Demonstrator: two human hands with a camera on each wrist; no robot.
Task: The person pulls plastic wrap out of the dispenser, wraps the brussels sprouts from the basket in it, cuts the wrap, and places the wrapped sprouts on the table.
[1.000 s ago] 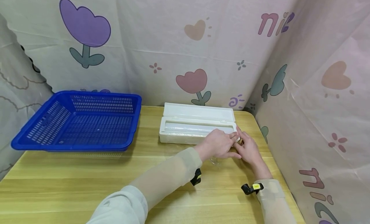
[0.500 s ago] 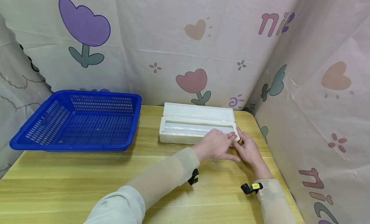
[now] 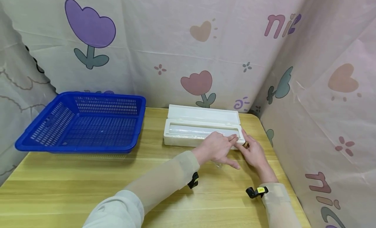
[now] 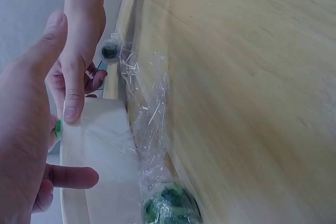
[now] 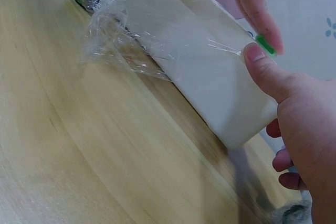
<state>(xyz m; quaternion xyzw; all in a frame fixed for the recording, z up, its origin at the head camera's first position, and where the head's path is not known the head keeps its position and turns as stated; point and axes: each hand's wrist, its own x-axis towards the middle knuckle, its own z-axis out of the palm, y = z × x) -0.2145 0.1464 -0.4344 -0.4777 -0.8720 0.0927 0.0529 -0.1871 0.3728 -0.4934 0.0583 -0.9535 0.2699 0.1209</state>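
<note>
A white cling film dispenser (image 3: 179, 140) lies on the wooden table with its lid raised and a roll of film (image 3: 188, 130) inside. My right hand (image 3: 254, 153) grips its right end, thumb on the front face and the other fingers around the end. Reaching across, my left hand (image 3: 215, 148) touches the green slide cutter (image 5: 266, 45) with a fingertip, its thumb sticking out. Clear film (image 5: 123, 35) hangs crumpled at the dispenser's front. By it sits a round green thing (image 4: 172, 205) under film, its kind unclear; another dark film-wrapped thing (image 4: 109, 52) is near my right hand.
A blue plastic basket (image 3: 138, 123) with slotted walls stands at the back left of the table. Patterned cloth (image 3: 147, 32) hangs behind the table and along its right side.
My left hand has slid slightly left along the dispenser's front. The right hand keeps its place at the end, and the head view has shifted a little.
</note>
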